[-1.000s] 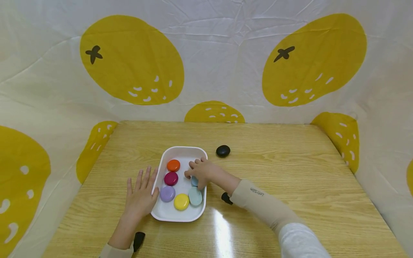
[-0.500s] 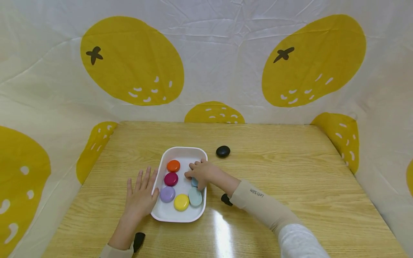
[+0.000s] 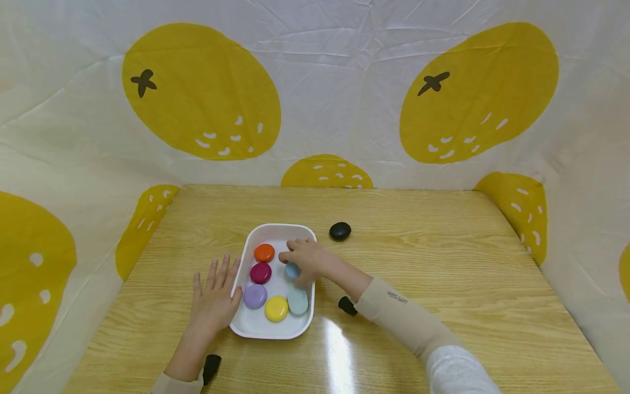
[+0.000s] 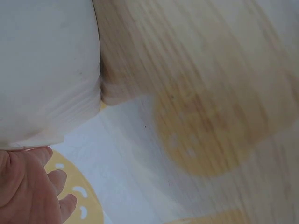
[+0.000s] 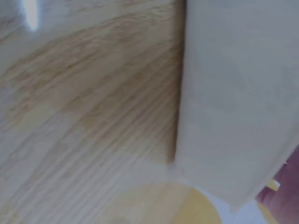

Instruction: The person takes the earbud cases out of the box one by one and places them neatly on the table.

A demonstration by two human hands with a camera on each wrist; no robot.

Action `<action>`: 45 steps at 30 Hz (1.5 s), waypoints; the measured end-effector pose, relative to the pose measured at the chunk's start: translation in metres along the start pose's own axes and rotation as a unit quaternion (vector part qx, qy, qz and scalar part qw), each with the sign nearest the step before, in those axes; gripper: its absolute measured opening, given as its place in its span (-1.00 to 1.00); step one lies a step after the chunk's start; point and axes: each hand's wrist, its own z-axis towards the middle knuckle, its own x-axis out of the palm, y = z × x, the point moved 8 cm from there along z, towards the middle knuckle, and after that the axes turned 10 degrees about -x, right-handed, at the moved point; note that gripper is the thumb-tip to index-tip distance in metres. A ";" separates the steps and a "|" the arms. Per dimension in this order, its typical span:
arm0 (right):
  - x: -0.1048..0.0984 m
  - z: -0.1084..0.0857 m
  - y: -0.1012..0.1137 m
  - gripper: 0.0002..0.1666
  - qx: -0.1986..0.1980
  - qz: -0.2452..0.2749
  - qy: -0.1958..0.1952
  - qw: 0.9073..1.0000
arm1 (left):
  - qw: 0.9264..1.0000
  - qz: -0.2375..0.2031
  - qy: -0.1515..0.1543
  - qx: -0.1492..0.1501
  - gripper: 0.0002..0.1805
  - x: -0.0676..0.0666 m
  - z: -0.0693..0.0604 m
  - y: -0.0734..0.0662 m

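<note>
My left hand (image 3: 215,302) lies with straight, spread fingers along the left rim of a white tray (image 3: 246,327). Inside the tray, the thumb and index finger of my right hand (image 3: 308,260) are curled around a light blue stone-shaped piece (image 3: 292,270), partly hidden under the hand. A pale green oval piece (image 3: 297,302) lies just below the thumb. Smooth rounded pieces in orange (image 3: 264,253), magenta (image 3: 261,273), lilac (image 3: 255,296) and yellow (image 3: 276,309) line the tray's left and near side. The wrist views show mostly the tray's outer walls and some fingers.
A black rounded stone (image 3: 340,231) lies on the wooden table (image 3: 418,246), just beyond the tray's far right corner. Fabric printed with yellow fruit (image 3: 202,90) hangs behind the table and at both sides.
My right hand has shifted slightly up and left in the tray. More of the light blue piece shows, and it sits a little farther from the pale green one. My left hand has stayed put.
</note>
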 end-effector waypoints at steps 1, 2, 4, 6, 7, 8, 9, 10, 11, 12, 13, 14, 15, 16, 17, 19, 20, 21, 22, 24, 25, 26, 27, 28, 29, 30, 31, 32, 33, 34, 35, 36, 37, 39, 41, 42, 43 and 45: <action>-0.005 -0.002 -0.001 -0.44 0.001 0.004 -0.018 1.000 | 1.000 -0.001 0.000 0.000 -0.35 0.000 0.000 0.000; -0.010 -0.004 -0.002 -0.43 0.003 0.009 -0.037 0.999 | 1.000 -0.002 0.000 0.001 -0.35 0.000 0.000 0.000; -0.019 -0.008 -0.006 -0.41 0.010 0.019 -0.074 0.997 | 1.000 -0.003 0.001 0.001 -0.36 0.000 0.000 0.000; -0.028 -0.014 -0.011 -0.41 0.023 0.034 -0.108 0.993 | 1.000 -0.003 0.003 0.001 -0.35 0.000 0.000 0.000; -0.031 -0.017 -0.014 -0.41 0.033 0.043 -0.122 0.991 | 1.000 -0.003 0.003 0.001 -0.36 0.000 0.000 0.000; -0.033 -0.021 -0.018 -0.41 0.043 0.053 -0.135 0.988 | 1.000 -0.003 0.004 0.001 -0.36 0.000 0.000 0.000; -0.035 -0.024 -0.023 -0.41 0.056 0.063 -0.147 0.985 | 1.000 -0.003 0.005 0.001 -0.36 0.000 0.000 0.000; -0.037 -0.028 -0.028 -0.42 0.071 0.073 -0.159 0.982 | 1.000 -0.002 0.006 0.001 -0.36 0.000 0.000 0.000; -0.038 -0.033 -0.033 -0.43 0.087 0.080 -0.171 0.978 | 1.000 -0.002 0.007 0.000 -0.36 -0.001 0.000 0.000; -0.039 -0.038 -0.039 -0.44 0.102 0.090 -0.184 0.974 | 1.000 -0.002 0.008 0.000 -0.36 -0.001 0.000 0.000; -0.039 -0.043 -0.045 -0.45 0.116 0.096 -0.197 0.969 | 1.000 -0.002 0.008 0.001 -0.36 -0.001 0.000 0.000; -0.040 -0.049 -0.052 -0.46 0.131 0.100 -0.210 0.964 | 1.000 -0.001 0.009 0.001 -0.36 -0.001 0.000 0.000; -0.039 -0.055 -0.059 -0.47 0.147 0.103 -0.223 0.958 | 1.000 -0.001 0.010 0.000 -0.36 -0.002 0.000 0.000; -0.038 -0.061 -0.066 -0.49 0.161 0.104 -0.237 0.952 | 1.000 -0.001 0.010 0.000 -0.36 -0.002 -0.001 0.000; -0.036 -0.067 -0.073 -0.49 0.176 0.108 -0.248 0.946 | 1.000 -0.001 0.010 0.000 -0.36 -0.002 -0.001 0.000; -0.029 -0.079 -0.088 -0.50 0.207 0.116 -0.262 0.935 | 1.000 0.000 0.009 0.001 -0.36 -0.002 -0.001 0.000; -0.025 -0.085 -0.095 -0.49 0.226 0.121 -0.263 0.930 | 1.000 -0.001 0.008 0.001 -0.36 -0.003 -0.001 -0.001; -0.020 -0.091 -0.102 -0.49 0.244 0.128 -0.262 0.925 | 1.000 -0.001 0.007 0.002 -0.36 -0.003 -0.002 -0.001; -0.014 -0.096 -0.109 -0.47 0.262 0.135 -0.260 0.920 | 1.000 -0.001 0.006 0.002 -0.36 -0.003 -0.002 -0.001; -0.004 -0.105 -0.121 -0.44 0.298 0.149 -0.249 0.909 | 1.000 -0.001 0.005 0.003 -0.36 -0.003 -0.002 -0.001; 0.001 -0.110 -0.126 -0.44 0.315 0.155 -0.243 0.904 | 1.000 0.000 0.004 0.002 -0.36 -0.003 -0.002 -0.001; 0.006 -0.113 -0.131 -0.44 0.330 0.162 -0.238 0.899 | 1.000 0.001 0.004 0.002 -0.36 -0.003 -0.001 -0.001; 0.011 -0.117 -0.135 -0.44 0.342 0.165 -0.233 0.895 | 1.000 0.001 0.004 0.001 -0.36 -0.003 -0.001 -0.001; 0.015 -0.120 -0.139 -0.44 0.352 0.166 -0.230 0.892 | 1.000 0.002 0.004 0.000 -0.36 -0.003 -0.001 -0.001; 0.019 -0.122 -0.143 -0.45 0.361 0.169 -0.226 0.889 | 1.000 0.001 0.004 0.000 -0.35 -0.003 -0.001 -0.001; 0.022 -0.125 -0.146 -0.45 0.369 0.168 -0.221 0.887 | 1.000 0.001 0.004 -0.001 -0.35 -0.003 -0.001 -0.001; 0.026 -0.126 -0.148 -0.45 0.375 0.169 -0.217 0.885 | 1.000 0.000 0.004 -0.001 -0.35 -0.003 -0.001 -0.001; 0.029 -0.128 -0.150 -0.44 0.381 0.168 -0.212 0.884 | 1.000 -0.001 0.004 -0.001 -0.35 -0.003 -0.002 -0.001; 0.031 -0.129 -0.152 -0.44 0.386 0.168 -0.208 0.883 | 1.000 -0.002 0.004 -0.001 -0.35 -0.003 -0.002 -0.001; 0.035 -0.130 -0.154 -0.44 0.392 0.170 -0.202 0.881 | 1.000 -0.001 0.004 -0.001 -0.35 -0.003 -0.002 -0.001; 0.038 -0.131 -0.156 -0.44 0.399 0.172 -0.196 0.879 | 1.000 -0.002 0.004 -0.001 -0.35 -0.003 -0.002 -0.001; 0.040 -0.132 -0.158 -0.44 0.404 0.174 -0.190 0.878 | 1.000 -0.001 0.004 -0.001 -0.35 -0.003 -0.002 -0.001; 0.043 -0.133 -0.159 -0.44 0.409 0.176 -0.184 0.876 | 1.000 0.000 0.004 0.000 -0.35 -0.003 -0.002 -0.001; 0.046 -0.134 -0.161 -0.44 0.416 0.181 -0.176 0.874 | 1.000 0.001 0.003 0.000 -0.35 -0.002 -0.001 -0.001; 0.049 -0.134 -0.162 -0.42 0.420 0.185 -0.171 0.872 | 1.000 0.002 0.002 0.000 -0.35 -0.002 -0.001 -0.001; 0.049 -0.134 -0.162 -0.41 0.420 0.188 -0.168 0.872 | 1.000 0.002 0.000 0.000 -0.35 -0.002 -0.001 -0.001; 0.050 -0.134 -0.163 -0.40 0.420 0.191 -0.166 0.871 | 1.000 0.002 0.000 0.000 -0.35 -0.002 -0.001 -0.001; 0.051 -0.134 -0.163 -0.38 0.422 0.197 -0.161 0.870 | 1.000 0.004 -0.001 0.000 -0.35 -0.002 -0.001 0.000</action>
